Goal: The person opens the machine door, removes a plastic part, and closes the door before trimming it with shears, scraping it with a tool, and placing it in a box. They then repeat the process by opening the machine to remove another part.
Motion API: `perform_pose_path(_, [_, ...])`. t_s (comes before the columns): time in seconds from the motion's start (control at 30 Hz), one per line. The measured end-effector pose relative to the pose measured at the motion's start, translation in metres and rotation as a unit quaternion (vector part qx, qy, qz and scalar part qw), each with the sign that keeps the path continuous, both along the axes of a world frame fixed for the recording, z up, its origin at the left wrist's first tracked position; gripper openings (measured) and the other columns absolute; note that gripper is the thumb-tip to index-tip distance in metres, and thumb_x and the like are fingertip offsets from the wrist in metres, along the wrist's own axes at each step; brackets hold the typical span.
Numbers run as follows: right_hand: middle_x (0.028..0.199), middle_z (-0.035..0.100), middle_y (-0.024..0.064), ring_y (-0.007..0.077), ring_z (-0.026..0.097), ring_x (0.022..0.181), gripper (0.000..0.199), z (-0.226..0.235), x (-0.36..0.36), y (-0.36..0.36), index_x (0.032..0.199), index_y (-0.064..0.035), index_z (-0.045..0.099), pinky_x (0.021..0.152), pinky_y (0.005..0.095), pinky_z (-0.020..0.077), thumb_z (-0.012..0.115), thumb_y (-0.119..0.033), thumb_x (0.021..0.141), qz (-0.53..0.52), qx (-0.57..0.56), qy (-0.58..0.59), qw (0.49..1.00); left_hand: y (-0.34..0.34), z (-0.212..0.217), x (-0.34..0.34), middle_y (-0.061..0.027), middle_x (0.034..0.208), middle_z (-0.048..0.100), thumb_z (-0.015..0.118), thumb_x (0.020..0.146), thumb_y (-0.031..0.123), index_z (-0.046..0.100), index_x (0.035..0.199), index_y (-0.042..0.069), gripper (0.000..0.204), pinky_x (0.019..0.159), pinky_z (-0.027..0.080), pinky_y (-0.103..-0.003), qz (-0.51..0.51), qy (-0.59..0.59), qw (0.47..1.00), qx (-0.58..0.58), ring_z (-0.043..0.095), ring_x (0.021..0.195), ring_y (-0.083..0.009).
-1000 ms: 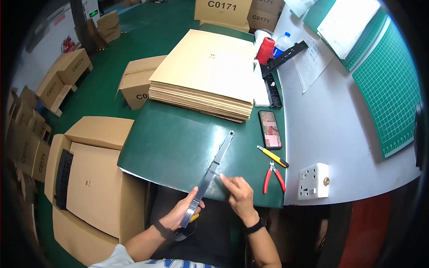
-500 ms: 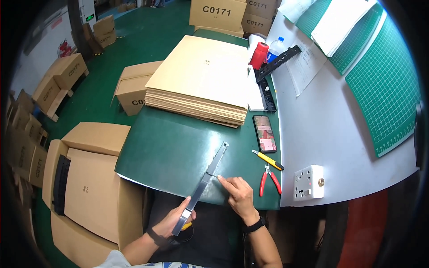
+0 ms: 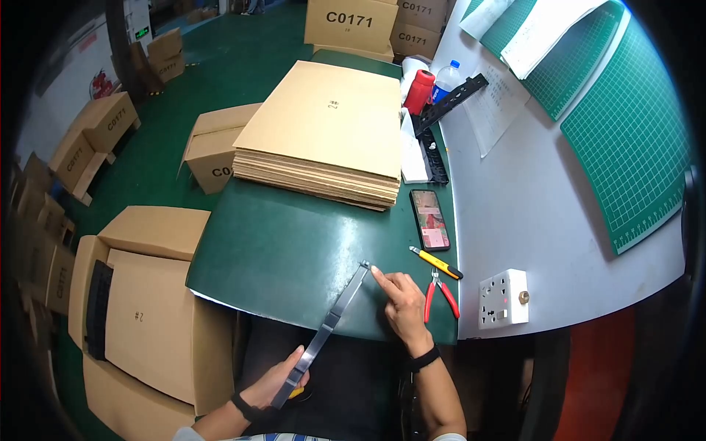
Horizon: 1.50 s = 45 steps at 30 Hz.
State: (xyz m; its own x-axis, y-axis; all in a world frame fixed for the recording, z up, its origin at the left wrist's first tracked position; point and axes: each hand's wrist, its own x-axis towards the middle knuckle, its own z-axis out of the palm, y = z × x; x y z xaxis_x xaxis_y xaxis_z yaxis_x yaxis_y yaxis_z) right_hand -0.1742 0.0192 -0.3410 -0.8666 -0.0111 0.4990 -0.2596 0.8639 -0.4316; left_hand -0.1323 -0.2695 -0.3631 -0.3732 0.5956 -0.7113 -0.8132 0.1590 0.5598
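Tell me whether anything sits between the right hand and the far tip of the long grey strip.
Nothing visible does. The right hand has its forefinger at the far tip of the grey strip on the green mat; the left hand holds the near end.

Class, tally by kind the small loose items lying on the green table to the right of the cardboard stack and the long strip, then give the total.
Phone: 1
Yellow utility knife: 1
Red-handled pliers: 1
Total: 3
The right hand rests beside the pliers; the left hand holds the strip's near end.
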Motion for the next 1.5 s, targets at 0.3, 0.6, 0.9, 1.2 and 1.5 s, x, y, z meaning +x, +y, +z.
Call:
perform_pose_path(0.3, [0.086,0.062,0.0114,0.0266,0.06,0.077,0.067,-0.007,0.043,-0.024,0.121,-0.0125,0.066,0.069,0.0328,0.0495,0.048,0.017,0.063,0.066,-0.052,-0.061,0.995,-0.006,0.001,0.001,0.0015,0.055,0.046,0.032,0.098,0.062,0.056,0.065,0.01,0.066,0.048,0.033,-0.02,-0.008,0.009,0.999,-0.036,0.042,0.049,-0.0078])
perform_pose_path(0.6, [0.084,0.06,0.0109,0.0263,0.059,0.077,0.067,0.0,0.014,0.001,0.124,-0.0136,0.065,0.07,0.0336,0.0487,0.05,0.016,0.065,-0.004,-0.02,-0.033,0.999,-0.006,-0.003,0.004,0.0012,0.056,0.047,0.033,0.097,0.063,0.056,0.066,0.01,0.066,0.049,0.034,-0.021,-0.001,0.024,0.999,-0.029,0.043,0.05,-0.0082])
perform_pose_path(0.9, [0.081,0.059,0.0005,0.0101,0.05,0.064,0.039,0.015,0.02,-0.011,0.129,-0.0074,0.06,0.06,0.0248,0.0431,0.056,0.0,0.091,-0.082,-0.304,-0.061,0.947,-0.013,-0.007,0.005,0.0008,0.062,0.05,0.035,0.098,0.062,0.06,0.07,0.006,0.067,0.054,0.037,-0.024,0.036,0.117,0.988,-0.094,0.045,0.057,-0.0089])
perform_pose_path(1.2, [0.071,0.055,-0.0055,0.0008,0.037,0.048,0.017,0.057,0.032,-0.017,0.094,-0.0047,0.066,0.042,0.0181,0.0244,0.067,-0.021,0.091,-0.111,-0.574,-0.181,0.791,-0.027,0.044,-0.047,-0.0154,0.064,0.06,0.069,0.085,0.032,0.065,0.072,0.004,0.032,0.055,0.048,-0.038,0.021,0.682,0.688,-0.247,0.062,0.061,-0.031])
perform_pose_path(1.5, [0.07,0.054,-0.0064,0.0008,0.035,0.047,0.023,0.051,0.065,-0.066,0.08,-0.0124,0.054,0.041,0.0167,0.0239,0.057,-0.027,0.098,-0.238,-0.649,0.171,0.702,0.006,0.047,-0.039,-0.0076,0.093,0.064,0.046,0.103,0.022,0.059,0.093,0.002,0.026,0.074,0.048,-0.025,0.276,0.418,0.866,0.014,0.061,0.084,-0.0109])
